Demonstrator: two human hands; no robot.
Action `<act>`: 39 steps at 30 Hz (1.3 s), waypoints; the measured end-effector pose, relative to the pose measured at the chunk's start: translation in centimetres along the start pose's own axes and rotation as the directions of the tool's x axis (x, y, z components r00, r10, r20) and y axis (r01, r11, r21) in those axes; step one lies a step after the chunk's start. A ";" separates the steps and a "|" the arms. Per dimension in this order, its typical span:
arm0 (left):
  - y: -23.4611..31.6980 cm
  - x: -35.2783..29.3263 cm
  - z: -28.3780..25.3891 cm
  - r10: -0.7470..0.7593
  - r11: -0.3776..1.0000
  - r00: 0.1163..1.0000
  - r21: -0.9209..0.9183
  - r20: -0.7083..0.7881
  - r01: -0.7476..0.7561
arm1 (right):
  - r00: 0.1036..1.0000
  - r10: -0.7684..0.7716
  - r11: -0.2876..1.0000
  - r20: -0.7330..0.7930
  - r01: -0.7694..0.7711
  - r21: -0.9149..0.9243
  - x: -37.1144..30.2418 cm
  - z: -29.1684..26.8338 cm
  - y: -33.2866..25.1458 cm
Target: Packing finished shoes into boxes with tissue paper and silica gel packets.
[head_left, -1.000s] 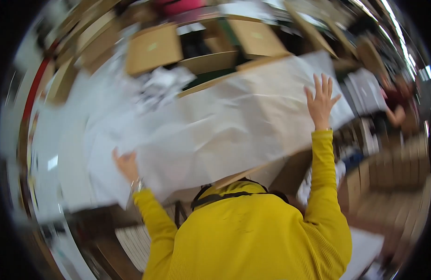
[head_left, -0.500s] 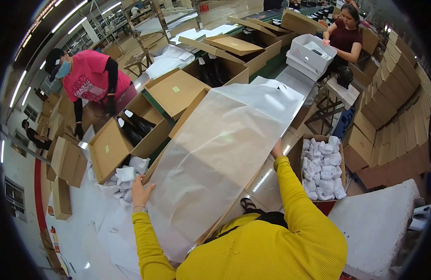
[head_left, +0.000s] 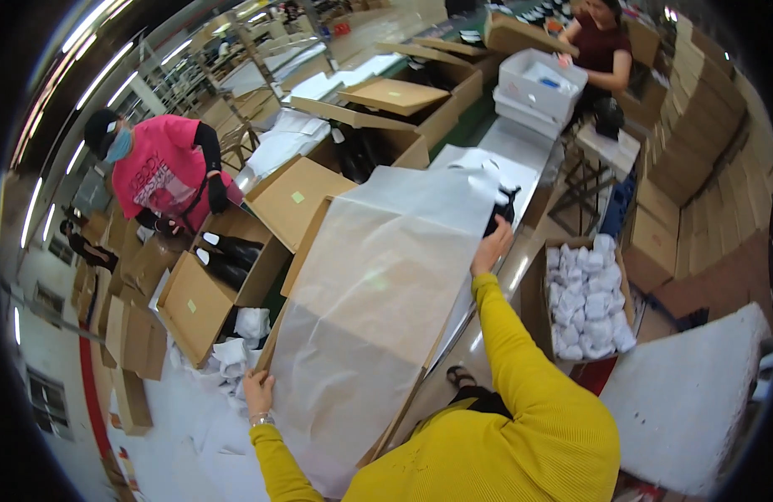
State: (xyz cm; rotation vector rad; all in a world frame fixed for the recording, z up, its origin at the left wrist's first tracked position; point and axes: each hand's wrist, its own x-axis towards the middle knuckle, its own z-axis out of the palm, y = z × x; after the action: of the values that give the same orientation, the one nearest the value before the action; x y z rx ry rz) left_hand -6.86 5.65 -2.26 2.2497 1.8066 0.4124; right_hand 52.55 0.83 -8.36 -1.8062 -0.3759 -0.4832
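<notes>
At lower right, a white slab (head_left: 683,406) and a carton (head_left: 534,314) of white bundles (head_left: 583,297). Left of centre, the left hand (head_left: 258,393) touches a translucent sheet (head_left: 374,301), grip unclear; mid-frame, its long axis slants from bottom centre toward upper right. The right hand (head_left: 492,246) touches a black item (head_left: 505,202), grip unclear. Beyond, an open box (head_left: 267,272) holds black footwear (head_left: 236,248).

Pale printed lettering (head_left: 158,176) runs across a pink shirt's (head_left: 170,140) front.
</notes>
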 end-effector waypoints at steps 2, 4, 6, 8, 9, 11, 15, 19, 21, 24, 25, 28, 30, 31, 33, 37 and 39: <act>-1.5 -0.8 -0.6 -0.038 0.998 0.999 -0.054 0.007 0.038 | 0.990 0.034 0.998 -0.134 -0.041 -0.049 1.9 -0.7 -2.1; -0.7 -0.5 -0.7 -0.073 0.988 0.997 -0.134 0.027 0.076 | 0.999 0.005 0.998 -0.032 -0.003 0.056 4.1 -1.1 -1.7; 0.6 0.3 -1.7 -0.038 0.999 0.991 -0.033 0.132 0.043 | 0.991 0.064 0.992 0.115 -0.075 0.098 4.0 -1.3 0.3; 1.5 0.7 -2.0 -0.019 0.999 0.980 0.040 0.199 0.011 | 0.978 0.019 0.969 0.208 -0.069 0.237 4.7 -0.8 1.3; 0.3 0.8 -2.0 -0.009 0.999 0.991 -0.034 0.134 0.014 | 0.967 0.057 0.976 0.250 -0.107 0.191 4.7 -1.5 1.9; 0.4 0.8 -2.0 0.007 0.992 1.000 -0.122 0.028 -0.003 | 0.945 0.108 0.987 0.308 -0.140 0.083 4.2 -2.9 1.8; -0.1 1.8 -2.2 -0.153 0.964 0.986 -0.210 0.064 0.164 | 0.925 0.133 0.990 0.356 -0.139 -0.009 6.3 -10.3 2.4; -1.2 3.3 -2.2 -0.072 0.994 0.997 -0.084 0.028 0.074 | 0.945 -0.077 0.923 0.318 0.189 -0.336 13.3 -21.0 0.1; 1.8 4.5 -3.3 -0.057 0.996 0.998 -0.068 0.040 0.060 | 0.831 -0.258 0.792 0.494 0.474 -0.385 16.0 -26.2 -6.5; 3.9 4.2 -3.8 0.130 0.966 0.980 0.242 -0.151 -0.091 | 0.653 -0.328 0.800 0.683 0.577 -0.167 19.4 -30.9 -13.9; 6.5 3.5 -4.8 0.219 0.971 0.927 0.161 -0.303 -0.177 | 0.544 -0.365 0.787 0.756 0.614 -0.061 19.8 -32.1 -17.0; 14.3 0.1 -5.7 0.222 0.796 0.941 -0.509 -0.256 -0.327 | -0.004 -0.816 0.459 0.577 0.603 0.652 18.2 -30.9 -25.7; 19.1 -3.3 -3.9 0.312 0.218 0.943 -0.975 0.111 0.043 | -0.085 -0.996 -0.032 -0.038 -0.061 0.998 17.4 -23.0 -25.6; 20.4 -5.2 -1.8 0.493 -0.202 0.807 -0.860 0.324 0.469 | -0.513 -0.856 0.050 -0.061 -0.201 0.978 19.5 -19.4 -27.5; 24.3 -9.2 -1.3 0.669 -0.481 0.690 -0.548 0.275 0.685 | -0.703 -0.696 0.244 -0.147 -0.423 0.873 14.0 -12.8 -31.4; 20.9 -13.9 -5.1 0.581 -0.597 0.795 -0.571 0.175 0.563 | 0.096 -0.706 0.395 0.702 -0.769 0.503 -7.9 -12.5 -30.3; 19.1 -14.5 -6.0 0.381 -0.549 0.903 -0.737 0.199 0.394 | -0.118 -0.587 0.630 0.801 -0.688 0.361 -8.8 -8.1 -18.4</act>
State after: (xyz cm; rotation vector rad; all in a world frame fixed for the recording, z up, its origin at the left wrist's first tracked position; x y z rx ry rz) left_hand 5.53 -12.66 8.84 0.5234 0.2440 0.9055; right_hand 34.87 -1.89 4.43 -0.7384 -1.3543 1.3660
